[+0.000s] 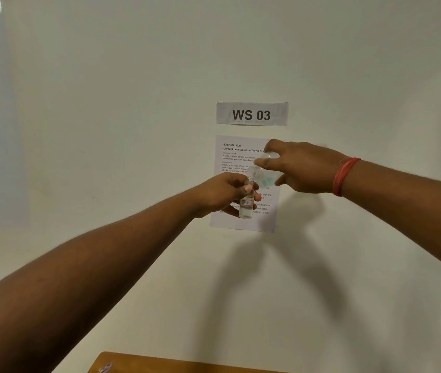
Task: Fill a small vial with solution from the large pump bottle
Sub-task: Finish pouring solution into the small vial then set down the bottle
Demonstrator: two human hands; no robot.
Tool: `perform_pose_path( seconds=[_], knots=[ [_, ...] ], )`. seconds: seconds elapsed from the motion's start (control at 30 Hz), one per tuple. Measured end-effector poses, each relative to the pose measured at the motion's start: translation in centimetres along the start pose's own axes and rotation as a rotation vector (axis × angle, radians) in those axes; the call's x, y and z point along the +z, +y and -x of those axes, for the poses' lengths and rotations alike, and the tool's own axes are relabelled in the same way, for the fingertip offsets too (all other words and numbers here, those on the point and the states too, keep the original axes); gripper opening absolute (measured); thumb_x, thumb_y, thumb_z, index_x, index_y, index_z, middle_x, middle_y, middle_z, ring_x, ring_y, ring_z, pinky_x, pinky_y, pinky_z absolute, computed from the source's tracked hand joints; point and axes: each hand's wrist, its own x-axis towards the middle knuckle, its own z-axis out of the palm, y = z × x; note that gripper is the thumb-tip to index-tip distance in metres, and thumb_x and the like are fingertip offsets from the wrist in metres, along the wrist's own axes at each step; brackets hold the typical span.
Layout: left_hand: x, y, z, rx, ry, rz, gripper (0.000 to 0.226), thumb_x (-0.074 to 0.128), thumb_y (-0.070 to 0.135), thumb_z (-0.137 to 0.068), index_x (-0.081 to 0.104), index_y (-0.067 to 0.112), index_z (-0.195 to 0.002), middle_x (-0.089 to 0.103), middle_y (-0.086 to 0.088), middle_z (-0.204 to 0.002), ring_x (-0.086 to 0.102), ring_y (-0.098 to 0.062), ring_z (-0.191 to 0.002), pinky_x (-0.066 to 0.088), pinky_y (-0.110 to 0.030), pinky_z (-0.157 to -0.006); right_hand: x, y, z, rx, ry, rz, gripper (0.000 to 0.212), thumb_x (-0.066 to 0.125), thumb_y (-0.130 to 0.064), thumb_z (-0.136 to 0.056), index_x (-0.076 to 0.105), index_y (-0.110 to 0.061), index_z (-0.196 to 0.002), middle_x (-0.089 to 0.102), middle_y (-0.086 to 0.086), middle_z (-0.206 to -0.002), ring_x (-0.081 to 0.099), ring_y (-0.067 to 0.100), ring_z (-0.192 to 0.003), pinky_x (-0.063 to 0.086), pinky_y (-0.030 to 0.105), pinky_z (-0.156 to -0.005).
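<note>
Viewpoint: I am looking forward through the head camera at a plain off-white wall (133, 130), with both bare forearms stretched out ahead of me.

Left hand: my left hand (222, 193) is curled around a small clear glass vial with a red-bordered label (247, 204), thumb across its front, holding it upright.

Small vial: it sits in mid-air in front of the wall, its lower part showing below my fingers, clear liquid visible inside. How full it is I cannot tell.

Right hand: my right hand (302, 168) grips a larger clear plastic bottle with a threaded open neck (263, 173), fingers and thumb wrapped around its body.

Large bottle: it is tipped sideways and down to the left, pale blue-green liquid pooled in its lower side. Its neck is directly above and just beside the mouth of the vial; whether they touch, I cannot tell. No pump top shows on it.

Wrist: a red thread band (344, 176) is wound around my right wrist.

Wall papers: a strip of paper reading "WS 03" (252, 113) hangs above a printed white instruction sheet (236, 157), partly hidden behind both hands.

Bottom edge: the corner of a brown wooden table (173, 364) shows beneath my arms.
</note>
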Motion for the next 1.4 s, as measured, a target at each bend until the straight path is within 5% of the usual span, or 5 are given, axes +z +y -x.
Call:
perform_pose_path(
  seconds=[1.4],
  knots=[
    [0.84, -0.59, 0.54, -0.006, 0.009, -0.023, 0.027, 0.049, 0.019, -0.107, 0.06, 0.007, -0.128, 0.072, -0.01, -0.121, 0.071, -0.027, -0.111, 0.058, -0.051, -0.096, 0.32, -0.58, 0.67, -0.016, -0.004, -0.006, 0.062, 0.068, -0.017, -0.087, 0.045, -0.023, -0.143, 0.045, 0.01, -0.138, 0.061, 0.032, -0.096, 0.048, 0.032, -0.071]
  ],
)
